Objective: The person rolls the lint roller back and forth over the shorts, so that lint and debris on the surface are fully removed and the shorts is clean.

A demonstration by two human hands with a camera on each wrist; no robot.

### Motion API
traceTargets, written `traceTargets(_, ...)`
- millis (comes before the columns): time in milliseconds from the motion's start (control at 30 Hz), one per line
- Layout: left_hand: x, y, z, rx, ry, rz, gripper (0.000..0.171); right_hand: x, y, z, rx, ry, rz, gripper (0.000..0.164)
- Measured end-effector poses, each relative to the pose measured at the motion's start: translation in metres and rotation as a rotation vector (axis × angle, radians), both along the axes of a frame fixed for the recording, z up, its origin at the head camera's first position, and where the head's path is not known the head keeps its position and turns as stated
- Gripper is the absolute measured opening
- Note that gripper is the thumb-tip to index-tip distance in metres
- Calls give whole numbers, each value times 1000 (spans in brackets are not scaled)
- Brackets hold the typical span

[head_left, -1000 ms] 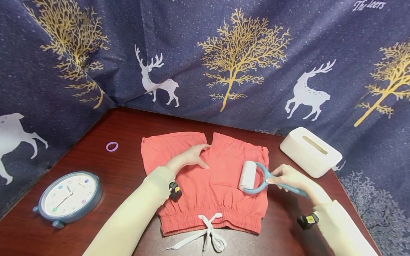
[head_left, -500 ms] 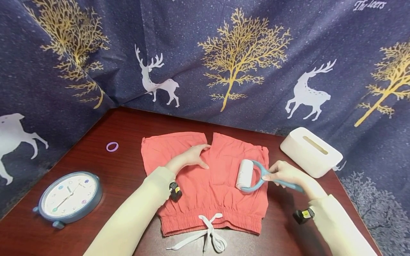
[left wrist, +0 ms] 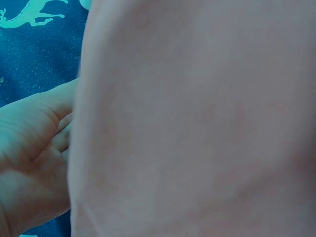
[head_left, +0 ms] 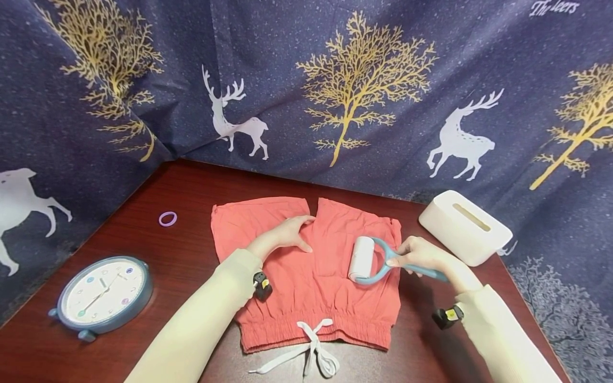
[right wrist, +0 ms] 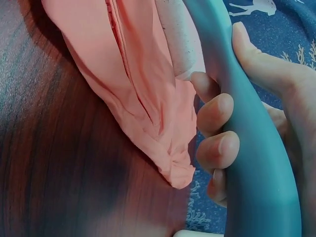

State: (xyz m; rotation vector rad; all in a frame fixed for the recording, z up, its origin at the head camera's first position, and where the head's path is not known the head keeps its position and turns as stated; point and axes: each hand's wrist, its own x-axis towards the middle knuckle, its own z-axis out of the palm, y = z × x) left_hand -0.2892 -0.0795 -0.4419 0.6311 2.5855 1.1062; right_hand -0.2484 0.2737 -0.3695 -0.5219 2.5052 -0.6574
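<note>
Coral-red shorts with a white drawstring tied in a bow lie flat on the dark wood table, waistband toward me. My left hand rests on them near the gap between the legs, thumb and fingers spread apart. In the left wrist view, a blurred pinkish surface covers most of the frame, hiding the fingertips of that hand. My right hand grips the blue handle of a lint roller; its white cylinder sits over the right leg. In the right wrist view, fingers curl round the handle.
A blue-rimmed clock lies at the left, with a small purple ring behind it. At the back right stands a white tissue box. A dark blue cloth printed with deer and trees hangs behind the table.
My right hand has moved the lint roller left and slightly away from me across the right leg of the shorts. My left hand and the shorts have stayed in place.
</note>
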Motion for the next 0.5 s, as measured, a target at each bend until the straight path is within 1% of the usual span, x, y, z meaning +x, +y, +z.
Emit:
traceTargets(133,0,0,0,-7,-2,-1,90,-2,-2,0,2,-5,0,36)
traceTargets(367,1,0,1,-6,-14,-3,90,-6,-12,2,32,16,-11,37)
traceTargets(500,1,0,1,-8,-19,4,90,-9,-17,2,28,13,-7,38)
